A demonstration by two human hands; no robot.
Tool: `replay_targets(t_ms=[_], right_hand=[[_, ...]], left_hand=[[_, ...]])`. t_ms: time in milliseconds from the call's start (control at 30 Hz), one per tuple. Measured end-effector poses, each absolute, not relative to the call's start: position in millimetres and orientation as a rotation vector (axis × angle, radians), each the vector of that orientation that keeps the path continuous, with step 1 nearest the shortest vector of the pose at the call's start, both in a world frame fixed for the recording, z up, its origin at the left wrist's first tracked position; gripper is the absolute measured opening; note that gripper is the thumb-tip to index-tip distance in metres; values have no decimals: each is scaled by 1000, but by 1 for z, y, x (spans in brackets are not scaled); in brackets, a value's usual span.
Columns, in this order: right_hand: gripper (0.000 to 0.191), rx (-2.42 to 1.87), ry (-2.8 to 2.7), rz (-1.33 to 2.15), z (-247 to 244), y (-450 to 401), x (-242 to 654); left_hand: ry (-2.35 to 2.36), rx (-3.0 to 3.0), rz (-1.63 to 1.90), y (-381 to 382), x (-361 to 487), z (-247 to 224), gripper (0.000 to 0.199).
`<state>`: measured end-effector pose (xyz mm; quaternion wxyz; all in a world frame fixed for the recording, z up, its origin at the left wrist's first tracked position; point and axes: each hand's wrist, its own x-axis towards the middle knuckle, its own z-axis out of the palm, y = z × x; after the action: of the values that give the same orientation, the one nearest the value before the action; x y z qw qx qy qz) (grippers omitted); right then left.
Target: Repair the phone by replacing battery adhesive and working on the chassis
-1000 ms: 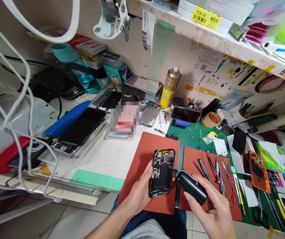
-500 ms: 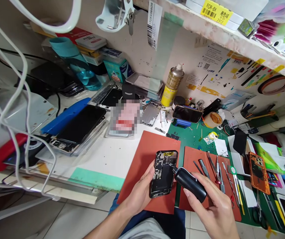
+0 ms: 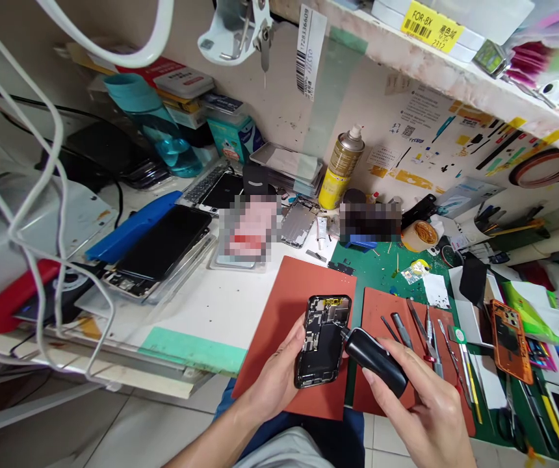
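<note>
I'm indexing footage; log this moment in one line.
left hand: holds opened phone | right hand: holds black tool, end at phone, contact unclear | reddish mat: beneath phone

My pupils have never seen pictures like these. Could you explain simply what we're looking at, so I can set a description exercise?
There is no robot here, just a person's two bare hands. All the pictures come from one camera worn on the head, looking forward and down. The left hand holds an opened phone, its insides showing. The right hand grips a black handheld tool, angled toward the phone. Beneath are reddish-brown mats; slim tools lie on one. Farther back stands a yellow spray can.
</note>
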<state>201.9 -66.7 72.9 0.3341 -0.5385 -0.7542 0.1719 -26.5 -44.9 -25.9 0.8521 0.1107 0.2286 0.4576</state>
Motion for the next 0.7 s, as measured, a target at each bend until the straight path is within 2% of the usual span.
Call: replay_targets(t_ms=[200,300,400,533,700], right_hand=[[43,-1528,-1753,641,56,-81,218],[52,-1590,-1336,880,32,-94,227],[59,-1466,-886,1116,0,-104,225],[62,-1345,-605,1131,-37,-108,209],[56,-1270,-689,1117,-55,-110,198]], left_hand=[[499,243,955,-42,-27,-21,49],[499,264,925,-39,-28,-14,54],[529,229,887,-34,-28,-10,59],[537,163,891,-31,-28,-10,63],[600,101,899,-30,-27,-7,62]])
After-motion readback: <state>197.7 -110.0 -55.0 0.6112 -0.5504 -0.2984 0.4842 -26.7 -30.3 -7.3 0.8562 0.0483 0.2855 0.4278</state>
